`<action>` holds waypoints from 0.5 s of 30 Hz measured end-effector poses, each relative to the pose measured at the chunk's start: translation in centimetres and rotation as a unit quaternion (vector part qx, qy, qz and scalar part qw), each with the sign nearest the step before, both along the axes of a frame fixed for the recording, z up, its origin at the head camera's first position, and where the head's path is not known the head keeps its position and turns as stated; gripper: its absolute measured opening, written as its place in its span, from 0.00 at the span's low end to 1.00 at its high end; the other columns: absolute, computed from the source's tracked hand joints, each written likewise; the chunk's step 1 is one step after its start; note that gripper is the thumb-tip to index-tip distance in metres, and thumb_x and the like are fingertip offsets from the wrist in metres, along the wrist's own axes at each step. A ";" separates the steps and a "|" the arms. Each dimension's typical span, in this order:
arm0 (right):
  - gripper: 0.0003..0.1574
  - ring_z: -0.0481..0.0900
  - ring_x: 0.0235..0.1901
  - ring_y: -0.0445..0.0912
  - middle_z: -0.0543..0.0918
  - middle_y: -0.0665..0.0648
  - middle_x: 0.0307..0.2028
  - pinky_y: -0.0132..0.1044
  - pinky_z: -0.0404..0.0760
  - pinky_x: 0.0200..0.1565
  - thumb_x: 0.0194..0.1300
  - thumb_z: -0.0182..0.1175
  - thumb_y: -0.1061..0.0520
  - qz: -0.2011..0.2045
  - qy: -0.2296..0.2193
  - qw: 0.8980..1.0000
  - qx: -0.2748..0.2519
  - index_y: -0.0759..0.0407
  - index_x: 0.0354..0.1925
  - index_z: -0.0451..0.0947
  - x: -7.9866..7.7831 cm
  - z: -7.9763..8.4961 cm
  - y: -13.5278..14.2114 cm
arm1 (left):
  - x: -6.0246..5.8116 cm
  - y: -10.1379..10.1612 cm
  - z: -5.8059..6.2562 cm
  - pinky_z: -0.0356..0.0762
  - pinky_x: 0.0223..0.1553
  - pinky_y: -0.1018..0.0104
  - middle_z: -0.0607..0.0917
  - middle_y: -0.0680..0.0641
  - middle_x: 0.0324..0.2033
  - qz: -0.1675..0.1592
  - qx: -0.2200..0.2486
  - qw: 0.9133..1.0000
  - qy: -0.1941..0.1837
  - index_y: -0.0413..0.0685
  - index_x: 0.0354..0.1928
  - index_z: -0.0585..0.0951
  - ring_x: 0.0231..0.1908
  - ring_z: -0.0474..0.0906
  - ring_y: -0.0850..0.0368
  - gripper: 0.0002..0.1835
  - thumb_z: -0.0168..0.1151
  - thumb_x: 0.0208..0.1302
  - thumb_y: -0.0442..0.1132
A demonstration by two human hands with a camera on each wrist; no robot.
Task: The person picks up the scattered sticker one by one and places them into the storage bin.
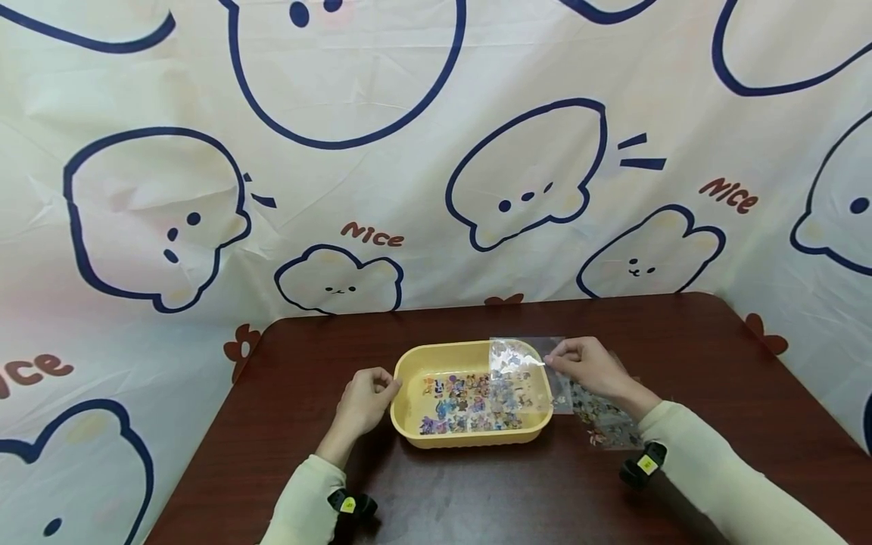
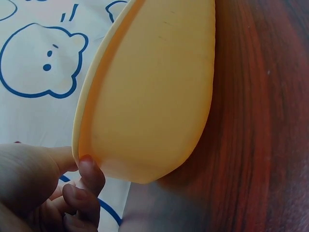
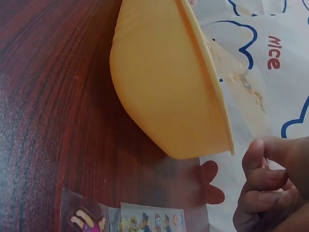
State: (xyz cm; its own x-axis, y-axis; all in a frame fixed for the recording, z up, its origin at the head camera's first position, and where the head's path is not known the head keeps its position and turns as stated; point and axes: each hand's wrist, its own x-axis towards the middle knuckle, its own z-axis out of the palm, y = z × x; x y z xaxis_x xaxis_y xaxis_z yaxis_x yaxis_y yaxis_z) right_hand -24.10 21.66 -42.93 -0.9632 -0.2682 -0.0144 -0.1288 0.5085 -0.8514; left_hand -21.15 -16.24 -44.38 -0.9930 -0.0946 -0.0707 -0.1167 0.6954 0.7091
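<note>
My left hand (image 1: pixel 364 399) pinched the rim of the tub (image 1: pixel 470 440) at its left end, while my right hand (image 1: pixel 587 365) pinched a clear sheet (image 1: pixel 507 362) over the tub's right end. Printed figures (image 1: pixel 443 406) showed inside; packs (image 1: pixel 606 416) lay just right. I judged a slack pinch could drop the sheet askew, and a hard tug on the rim could tip the tub

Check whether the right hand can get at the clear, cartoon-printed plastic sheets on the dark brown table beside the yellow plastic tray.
Probably yes, once freed: the right hand pinches a transparent, rectangular plastic sheet over the tray. The cartoon-printed sheets lie close by, outside the tray's wall.
</note>
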 end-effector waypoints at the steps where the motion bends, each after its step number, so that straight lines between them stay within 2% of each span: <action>1: 0.16 0.62 0.17 0.38 0.82 0.56 0.22 0.33 0.66 0.22 0.73 0.60 0.54 0.002 0.002 1.000 -0.001 0.70 0.40 0.80 0.0 0.0 -0.1 | 0.0 0.0 0.0 0.62 0.19 0.67 0.73 0.55 0.14 -0.001 0.001 1.000 0.000 0.48 0.33 0.81 0.16 0.66 0.60 0.11 0.62 0.70 0.46; 10: 0.14 0.57 0.13 0.36 0.82 0.62 0.22 0.31 0.62 0.18 0.73 0.59 0.59 0.024 0.014 1.000 -0.014 0.72 0.38 0.81 -0.7 0.0 -1.4 | 0.1 -0.1 0.0 0.63 0.19 0.67 0.73 0.55 0.14 -0.004 0.006 1.000 0.005 0.48 0.33 0.81 0.16 0.66 0.60 0.10 0.62 0.70 0.46; 15: 0.12 0.69 0.17 0.40 0.83 0.66 0.24 0.32 0.69 0.20 0.72 0.59 0.61 0.038 0.025 0.999 -0.010 0.72 0.39 0.81 -0.9 0.0 -2.0 | 0.1 -0.1 -0.1 0.63 0.20 0.66 0.74 0.54 0.14 -0.004 0.004 1.000 0.008 0.48 0.33 0.81 0.17 0.67 0.60 0.11 0.62 0.70 0.46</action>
